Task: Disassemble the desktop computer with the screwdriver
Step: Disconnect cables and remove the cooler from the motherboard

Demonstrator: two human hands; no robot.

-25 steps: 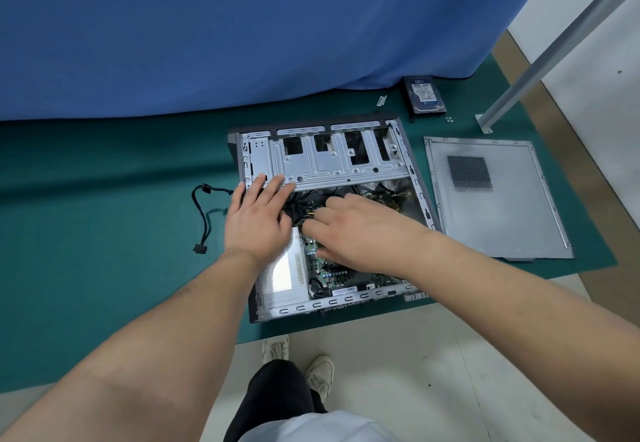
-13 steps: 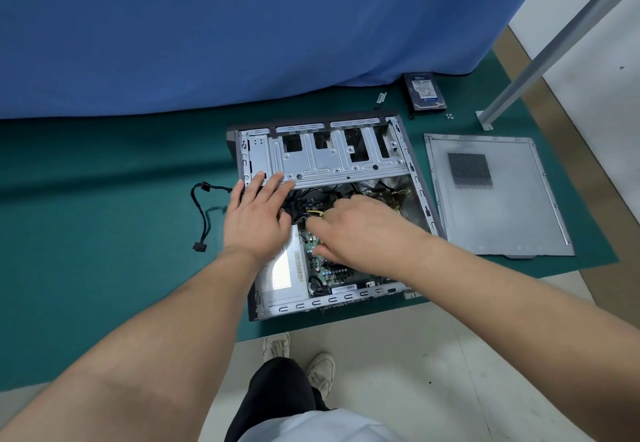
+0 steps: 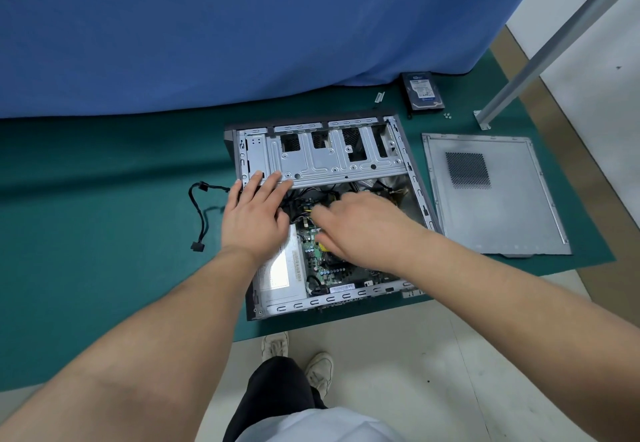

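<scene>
The desktop computer case (image 3: 322,213) lies open on a green mat (image 3: 104,233) on the floor. The left hand (image 3: 254,214) rests flat, fingers straight, on the edge of the metal drive cage (image 3: 322,161). The right hand (image 3: 363,227) reaches among the cables above the motherboard (image 3: 320,268); what its fingers do is hidden. The side panel (image 3: 491,195) lies to the right, a hard drive (image 3: 423,91) behind it, a loose black cable (image 3: 199,213) to the left.

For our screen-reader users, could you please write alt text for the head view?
Both hands reach into an open computer case lying on a green mat: left hand flat on the drive cage, right hand among cables. Removed side panel lies right.
</scene>
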